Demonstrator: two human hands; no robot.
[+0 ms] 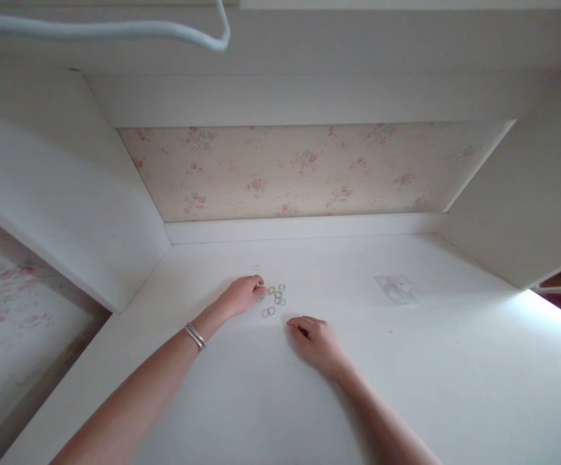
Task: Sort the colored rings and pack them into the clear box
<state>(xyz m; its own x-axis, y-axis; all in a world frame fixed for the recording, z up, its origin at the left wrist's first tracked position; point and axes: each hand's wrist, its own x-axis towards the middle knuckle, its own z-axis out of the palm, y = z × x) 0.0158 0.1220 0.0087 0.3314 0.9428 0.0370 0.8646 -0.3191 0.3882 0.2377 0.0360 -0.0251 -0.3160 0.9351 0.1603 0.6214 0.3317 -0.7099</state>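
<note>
Several small thin rings [279,296], green, yellow and pinkish, lie in a loose cluster on the white desk [242,400]; they look like small elastic bands. At the cluster's left edge is my left hand [242,296], fingers curled and pressed together at the tips, touching or almost touching the nearest rings. Whatever it pinches is hidden. My right hand [313,342] rests on the desk just right of and nearer than the rings, its thumb and forefinger closed together. I cannot make out anything between them. Two pinkish rings [268,312] lie between the hands, and one pale ring [256,267] lies apart behind.
A clear plastic bag [397,289] lies flat on the desk to the right. White side panels [67,174] and an overhead shelf [309,97] enclose the desk, with floral wallpaper [290,171] behind. A white cable or tube [116,30] crosses the top left.
</note>
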